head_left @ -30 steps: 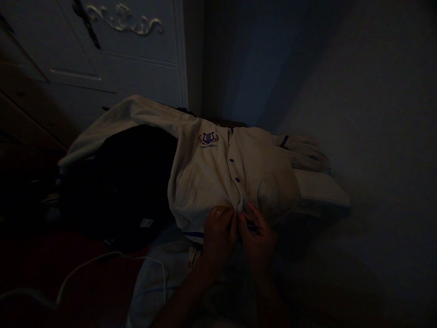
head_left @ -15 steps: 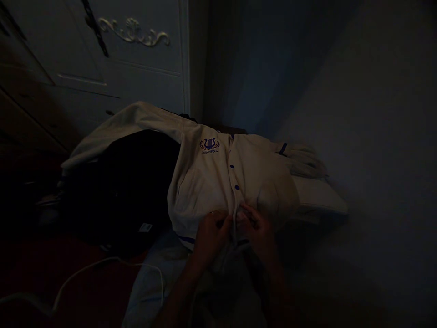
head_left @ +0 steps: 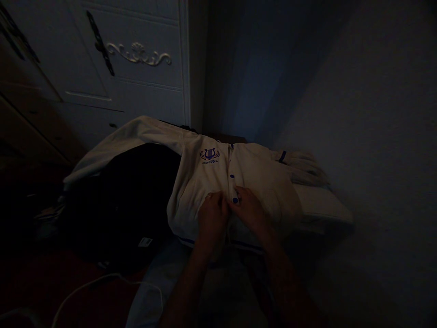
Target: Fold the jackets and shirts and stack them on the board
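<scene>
A: So, the left hand (head_left: 213,216), how is it posed?

B: Knuckles up, fingers curled, a thin pale ring (head_left: 209,195) worn on one of them. The front edge of a cream cloth jacket (head_left: 259,168) with dark blue trim is being pinched there.

A: And the right hand (head_left: 251,210)?

B: Angled in from the right, forearm slanted. The jacket's front strip is gripped between thumb and fingers, right beside a round blue button (head_left: 235,200).

A: Are the hands touching?

B: They are brought close at the tips; contact cannot be told in this dimness.

A: And the jacket, where is it laid?

B: It is spread front up before the person, below a white panelled cabinet (head_left: 146,95). One sleeve is draped along a black fabric bundle (head_left: 136,191); a blue lyre emblem (head_left: 209,155) is shown on the chest.
</scene>
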Demonstrator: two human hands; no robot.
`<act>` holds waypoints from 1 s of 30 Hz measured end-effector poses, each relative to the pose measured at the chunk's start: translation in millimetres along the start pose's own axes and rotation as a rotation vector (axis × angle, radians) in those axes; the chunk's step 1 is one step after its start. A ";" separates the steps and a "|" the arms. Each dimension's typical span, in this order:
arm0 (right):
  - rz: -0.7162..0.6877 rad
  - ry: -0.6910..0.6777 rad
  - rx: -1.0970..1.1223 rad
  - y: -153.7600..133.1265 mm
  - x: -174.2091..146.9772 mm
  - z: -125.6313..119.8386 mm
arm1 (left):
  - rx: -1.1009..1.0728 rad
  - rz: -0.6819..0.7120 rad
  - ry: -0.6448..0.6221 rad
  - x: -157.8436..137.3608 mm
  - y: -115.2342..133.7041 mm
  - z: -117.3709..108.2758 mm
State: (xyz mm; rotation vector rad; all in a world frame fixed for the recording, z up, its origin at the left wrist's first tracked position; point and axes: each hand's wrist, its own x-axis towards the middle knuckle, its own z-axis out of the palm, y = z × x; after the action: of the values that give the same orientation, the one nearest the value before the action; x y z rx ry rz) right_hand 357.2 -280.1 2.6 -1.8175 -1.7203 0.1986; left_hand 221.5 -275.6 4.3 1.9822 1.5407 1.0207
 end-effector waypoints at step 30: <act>0.215 0.038 0.372 0.8 0.2 -13.6 | -0.537 -0.115 -0.438 52.6 -12.8 3.3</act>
State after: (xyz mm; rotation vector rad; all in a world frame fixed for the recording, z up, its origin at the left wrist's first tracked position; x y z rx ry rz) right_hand 364.8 -284.4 13.1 -1.7084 -1.3523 0.5322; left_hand 221.7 -221.5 8.2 1.5821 1.0004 0.7787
